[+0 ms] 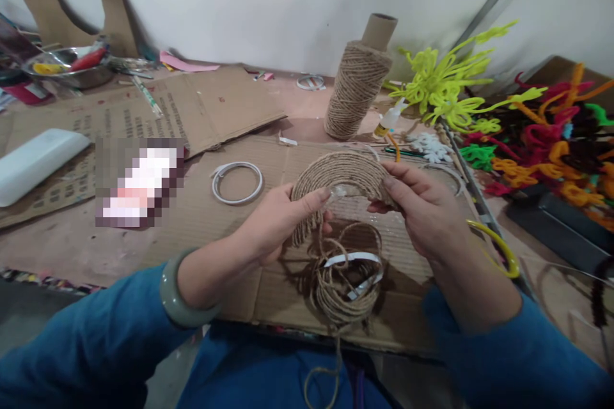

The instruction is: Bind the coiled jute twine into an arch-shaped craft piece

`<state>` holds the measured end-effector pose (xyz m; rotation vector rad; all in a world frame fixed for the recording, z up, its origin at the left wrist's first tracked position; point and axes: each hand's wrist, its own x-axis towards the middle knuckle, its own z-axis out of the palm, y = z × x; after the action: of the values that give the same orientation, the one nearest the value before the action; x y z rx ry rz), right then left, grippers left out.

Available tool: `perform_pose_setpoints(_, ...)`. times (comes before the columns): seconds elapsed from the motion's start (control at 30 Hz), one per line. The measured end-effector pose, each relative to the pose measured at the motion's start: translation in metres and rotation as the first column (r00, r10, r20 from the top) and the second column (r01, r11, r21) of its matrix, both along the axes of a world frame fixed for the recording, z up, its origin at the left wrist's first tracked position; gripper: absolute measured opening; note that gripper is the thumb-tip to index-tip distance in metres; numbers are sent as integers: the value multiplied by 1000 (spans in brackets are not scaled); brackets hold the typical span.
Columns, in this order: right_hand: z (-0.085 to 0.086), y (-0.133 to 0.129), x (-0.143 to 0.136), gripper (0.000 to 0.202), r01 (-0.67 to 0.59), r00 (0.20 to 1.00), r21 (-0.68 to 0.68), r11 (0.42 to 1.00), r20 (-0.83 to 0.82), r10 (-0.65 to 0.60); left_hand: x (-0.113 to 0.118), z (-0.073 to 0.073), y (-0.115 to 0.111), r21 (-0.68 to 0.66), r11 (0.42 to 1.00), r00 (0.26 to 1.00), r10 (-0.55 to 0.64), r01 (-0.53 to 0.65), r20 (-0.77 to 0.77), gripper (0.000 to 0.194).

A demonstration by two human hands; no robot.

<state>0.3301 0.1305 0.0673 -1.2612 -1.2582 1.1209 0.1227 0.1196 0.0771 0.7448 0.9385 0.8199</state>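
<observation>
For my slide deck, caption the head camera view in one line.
Left hand and right hand hold a curved twine arch above a loose twine coil, with a large twine roll behind.

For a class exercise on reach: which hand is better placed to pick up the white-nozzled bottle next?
Probably the right hand: it grips the right end of the twine-covered arch, nearer the bottle. The left hand, holding the other end, would likely reach past the arch.

I saw a tan rope arc (336, 171) striped in curved rows, blue sleeves (96, 335), a grey-green bangle (171, 289), lime-yellow flowers (434, 80).
</observation>
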Motion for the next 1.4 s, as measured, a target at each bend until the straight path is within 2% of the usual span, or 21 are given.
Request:
perform_pose_setpoints(0.2, -1, -1, 3, 22, -75, 997, -13, 997, -1, 75, -3, -3, 3, 41, 997, 996, -61, 59, 61, 27)
perform_pose_setpoints(0.37, -2, -5, 1, 22, -217, 972, -16, 976, 93, 217, -2, 0, 1, -60, 985, 985, -156, 160, 72, 15)
perform_pose_setpoints(0.43, -2, -6, 1, 27, -192, 959, 35, 981, 221, 179, -1, 1, 0, -89, 979, 981, -174, 182, 89, 12)
perform_pose_setpoints(0.5, -1, -6, 1, 29, -112, 916, 202, 973, 401, 22, 0, 2, 0, -97, 985, 988, -133, 141, 82, 12)
perform_pose_setpoints(0.53, -1, -7, 2, 29, -81, 869, 335, 939, 485, -98, 0, 3, 0, -99, 990, 993, -96, 103, 74, 11)
perform_pose_setpoints(0.57, 0, -8, 2, 28, -81, 808, 477, 875, 545, -223, 0, 3, 1, -101, 993, 996, -55, 62, 68, 11)
perform_pose_setpoints(0.63, 1, -10, 3, 27, -185, 687, 685, 705, 603, -406, 1, 5, 2, -96, 995, 998, 20, -14, 67, 11)
perform_pose_setpoints(0.7, 2, -14, 1, 32, -358, 602, 730, 582, 657, -454, 1, 6, 3, -83, 995, 994, 67, -61, 81, 11)
perform_pose_setpoints(0.8, 2, -18, -3, 38, -548, 545, 662, 512, 746, -381, 0, 6, 4, -45, 995, 990, 93, -89, 102, 12)
perform_pose_setpoints(0.9, 1, -19, -8, 38, -618, 506, 614, 492, 789, -349, 0, 5, 4, -21, 995, 989, 96, -94, 116, 15)
perform_pose_setpoints(1.0, 0, -18, -9, 37, -632, 449, 590, 502, 807, -383, -1, 4, 4, -29, 996, 989, 88, -85, 119, 19)
perform_pose_setpoints(1.1, 1, -19, -9, 35, -626, 430, 588, 512, 808, -402, 0, 4, 4, -37, 996, 991, 79, -76, 109, 19)
perform_pose_setpoints(1.2, 1, -18, -10, 33, -596, 465, 606, 527, 795, -388, 0, 4, 4, -34, 997, 992, 76, -73, 97, 18)
perform_pose_setpoints(1.4, 2, -17, -9, 30, -527, 601, 637, 562, 747, -283, -1, 5, 3, -14, 997, 995, 82, -82, 53, 19)
